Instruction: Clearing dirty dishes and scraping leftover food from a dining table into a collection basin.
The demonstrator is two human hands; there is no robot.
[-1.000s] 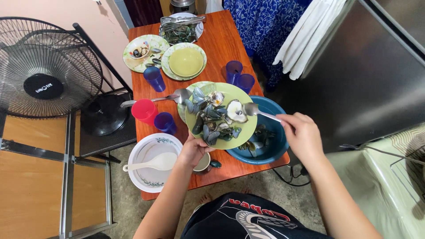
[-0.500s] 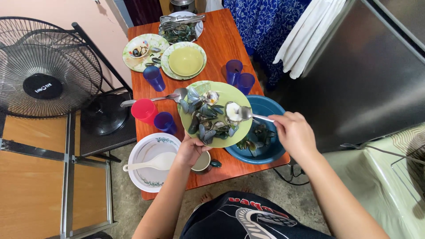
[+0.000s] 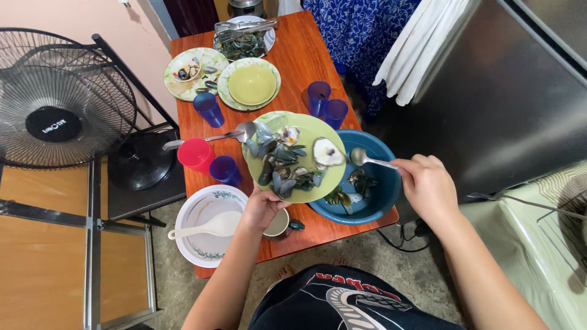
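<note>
Orange-brown wood of a small bench (image 3: 306, 61) fills the middle of my view, with a standing fan (image 3: 58, 98) to the left and a steel appliance to the right. My left hand (image 3: 263, 208) grips the near rim of a green plate (image 3: 324, 177) piled with dark mussel shells (image 3: 278, 162), holding it tilted over a blue basin (image 3: 382, 195) — so shells can slide off. My right hand (image 3: 428, 183) is closed around a metal spoon (image 3: 367, 159), its bowl just off the plate's edge above the basin, where a few shells already lie. 4 blue cups and 1 red cup (image 3: 195, 153) stand near the plate.
</note>
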